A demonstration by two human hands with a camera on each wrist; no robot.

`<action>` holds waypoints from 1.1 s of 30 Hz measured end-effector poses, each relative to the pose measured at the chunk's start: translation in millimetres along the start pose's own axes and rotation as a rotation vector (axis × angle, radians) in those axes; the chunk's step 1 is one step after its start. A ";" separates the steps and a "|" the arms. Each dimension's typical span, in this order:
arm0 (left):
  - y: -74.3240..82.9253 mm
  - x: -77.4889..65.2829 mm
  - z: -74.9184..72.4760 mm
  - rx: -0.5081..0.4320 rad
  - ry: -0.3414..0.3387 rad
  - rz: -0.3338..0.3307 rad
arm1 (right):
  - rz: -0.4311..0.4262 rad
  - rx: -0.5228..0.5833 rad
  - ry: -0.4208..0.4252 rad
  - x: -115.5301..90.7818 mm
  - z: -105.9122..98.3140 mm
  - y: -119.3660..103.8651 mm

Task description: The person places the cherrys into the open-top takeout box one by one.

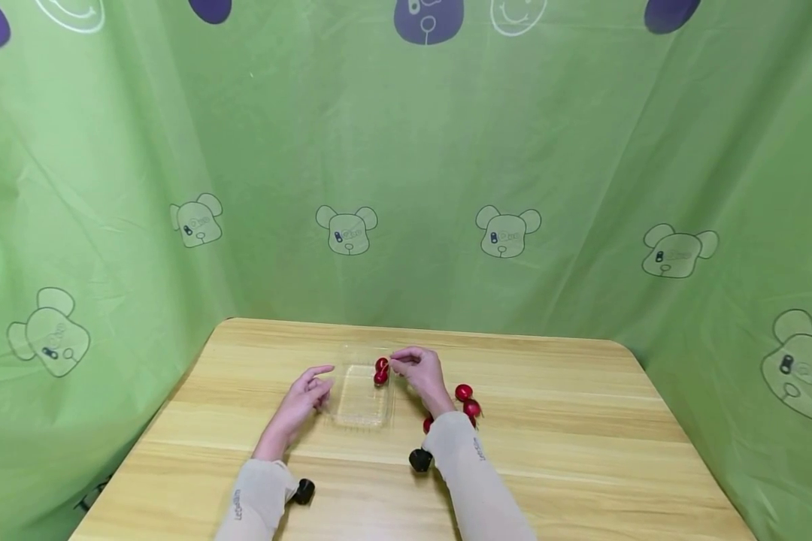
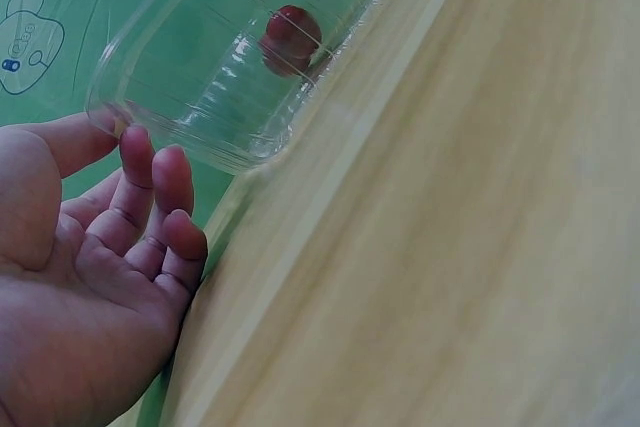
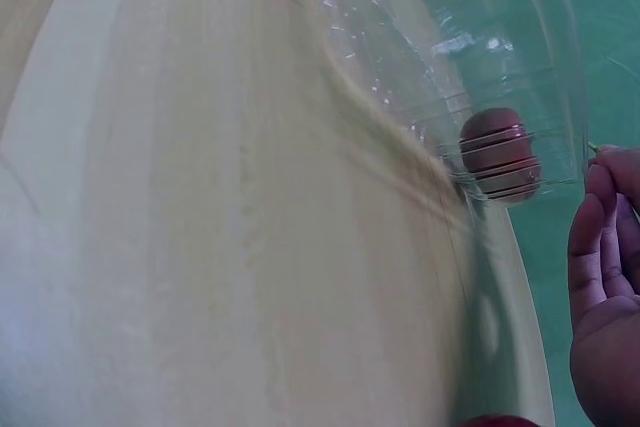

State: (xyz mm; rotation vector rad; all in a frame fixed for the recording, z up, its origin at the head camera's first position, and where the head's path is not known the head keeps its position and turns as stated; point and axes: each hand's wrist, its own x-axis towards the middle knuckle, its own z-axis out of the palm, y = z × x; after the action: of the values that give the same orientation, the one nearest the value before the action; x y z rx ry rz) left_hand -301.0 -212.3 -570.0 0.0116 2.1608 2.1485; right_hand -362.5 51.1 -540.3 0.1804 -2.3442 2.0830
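A clear plastic box (image 1: 362,422) stands on the table between the two hands. My right hand (image 1: 421,373) pinches a thin green stem at the box's right rim. Two red cherries (image 1: 381,377) lie by that stem, at the right side of the box. Through the plastic, the cherries (image 3: 498,152) look low in the box in the right wrist view. At the opposite rim is my left hand (image 1: 301,402), its fingers loosely bent. In the left wrist view, the left hand's thumb (image 2: 85,142) is at the box corner and seems to touch it.
More red cherries (image 1: 471,407) lie to the right of the box, partly hidden by the right forearm. Each wrist carries a small black device (image 1: 420,460). The wooden table (image 1: 582,443) reaches back to a green curtain (image 1: 419,278) printed with bear heads.
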 end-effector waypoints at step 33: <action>-1.1 0.7 -0.8 0.016 -0.006 0.003 | 0.035 -0.018 0.029 -5.2 -2.1 7.7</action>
State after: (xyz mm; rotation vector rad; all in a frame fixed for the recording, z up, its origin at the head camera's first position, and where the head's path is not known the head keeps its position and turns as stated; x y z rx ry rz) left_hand -301.7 -213.1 -571.2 0.0219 2.1759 2.1301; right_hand -358.2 54.5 -548.1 0.1091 -2.3658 2.0640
